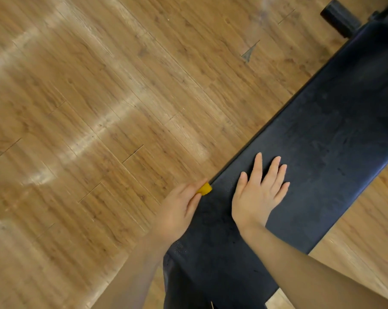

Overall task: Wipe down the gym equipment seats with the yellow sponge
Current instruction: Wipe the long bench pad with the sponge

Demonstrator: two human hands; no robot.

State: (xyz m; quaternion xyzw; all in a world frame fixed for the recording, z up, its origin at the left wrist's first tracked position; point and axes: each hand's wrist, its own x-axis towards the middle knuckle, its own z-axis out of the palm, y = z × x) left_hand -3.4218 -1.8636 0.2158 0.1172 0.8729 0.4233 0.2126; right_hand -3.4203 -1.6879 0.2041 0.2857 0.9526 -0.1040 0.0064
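A long black padded bench seat (pixel 329 134) runs diagonally from the bottom centre to the top right. My left hand (pixel 177 210) grips the yellow sponge (pixel 204 189) against the seat's left edge; only a small corner of the sponge shows past my fingers. My right hand (pixel 258 192) rests flat on the seat's top with its fingers spread, just right of the sponge.
Wooden plank floor (pixel 99 108) surrounds the bench on both sides. A black cylindrical roller pad (pixel 340 17) and part of the bench's frame stick out at the top right. The bench's near end drops away at the bottom centre.
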